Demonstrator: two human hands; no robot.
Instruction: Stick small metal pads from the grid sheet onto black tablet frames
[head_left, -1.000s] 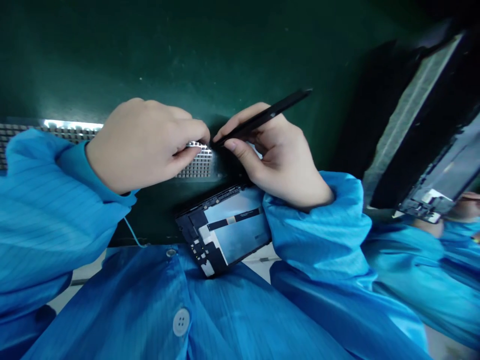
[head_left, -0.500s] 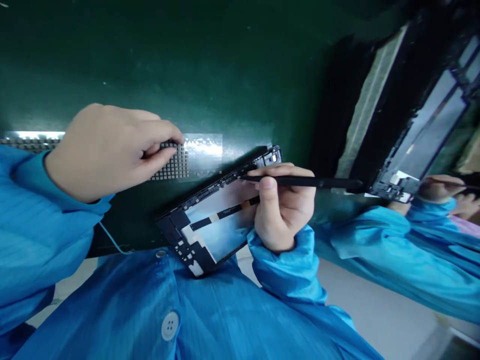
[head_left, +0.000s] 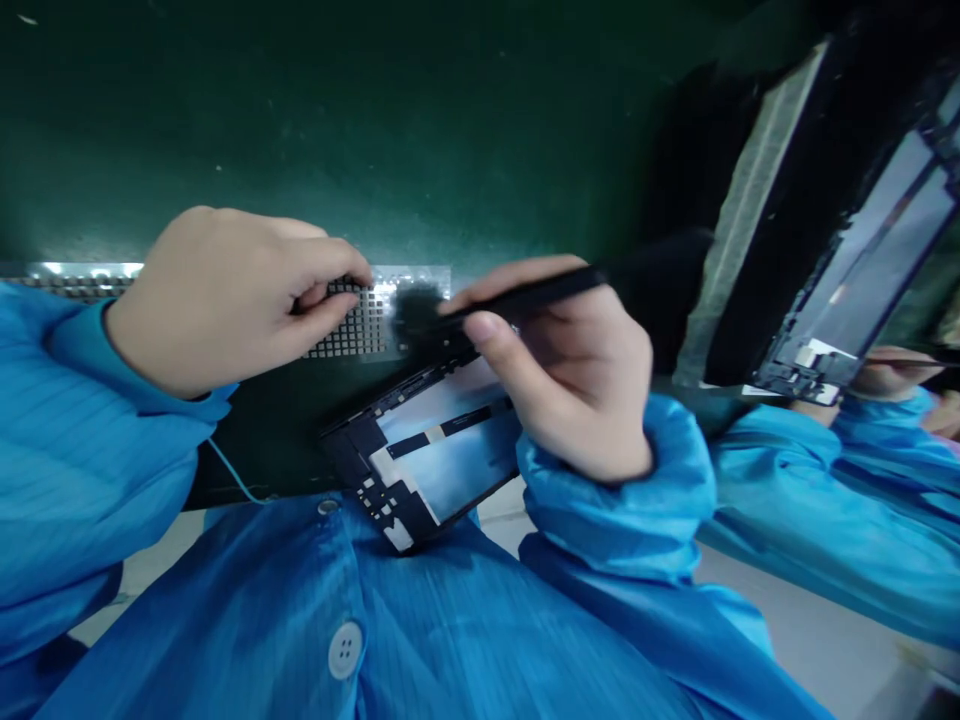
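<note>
My left hand (head_left: 225, 295) is closed in a pinch on the edge of a shiny strip of small dark squares (head_left: 367, 320) that lies on the green mat (head_left: 420, 130). My right hand (head_left: 570, 370) grips black tweezers (head_left: 517, 295), whose blurred tip points left at the strip's bare end. Under my right wrist lies an open phone frame (head_left: 427, 450), tilted, with a dark circuit board at its near-left end.
At the right, another person in blue sleeves (head_left: 840, 500) holds a second phone frame (head_left: 847, 300). A pale ribbed strip (head_left: 750, 190) runs diagonally beside black trays. The table's near edge meets my blue coat (head_left: 345, 620).
My right hand swung the tweezers from the phone frame's far edge back left to the strip. My left hand stayed pinched on the strip.
</note>
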